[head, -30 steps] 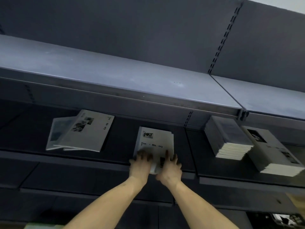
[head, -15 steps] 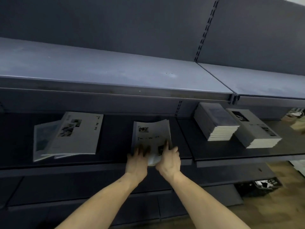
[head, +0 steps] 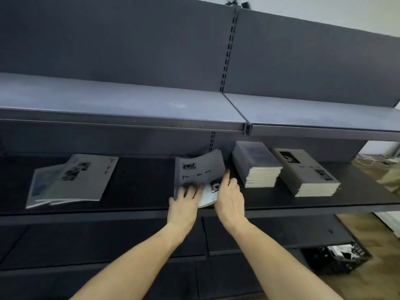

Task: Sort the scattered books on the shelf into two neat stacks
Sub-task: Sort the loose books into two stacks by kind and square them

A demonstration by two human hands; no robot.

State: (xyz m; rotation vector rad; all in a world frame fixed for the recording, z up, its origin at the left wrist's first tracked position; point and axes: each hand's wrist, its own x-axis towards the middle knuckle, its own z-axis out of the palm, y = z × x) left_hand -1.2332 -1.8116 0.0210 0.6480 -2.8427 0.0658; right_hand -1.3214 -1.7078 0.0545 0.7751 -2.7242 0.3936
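Note:
A few thin grey books [head: 200, 169] with black lettering lie in the middle of the dark shelf [head: 108, 213], their near edge over the shelf's front lip. My left hand [head: 185, 201] grips the near left part, fingers spread on the top cover. My right hand [head: 230, 195] holds the right edge, and the cover's far right corner curls upward. Further left, a loose fan of grey books [head: 71, 180] lies askew. To the right stand two stacks: a tall neat stack [head: 257, 166] and a lower, wider stack [head: 304, 173] beside it.
A lighter grey upper shelf [head: 129, 105] overhangs the books, leaving a low gap. Below are more dark shelves. A black crate [head: 337, 258] sits on the wooden floor at lower right. Bare shelf shows between the held books and the left pile.
The held books have shifted right toward the tall stack, and their top cover has bent upward. My view has swung so the right stacks sit nearer the centre.

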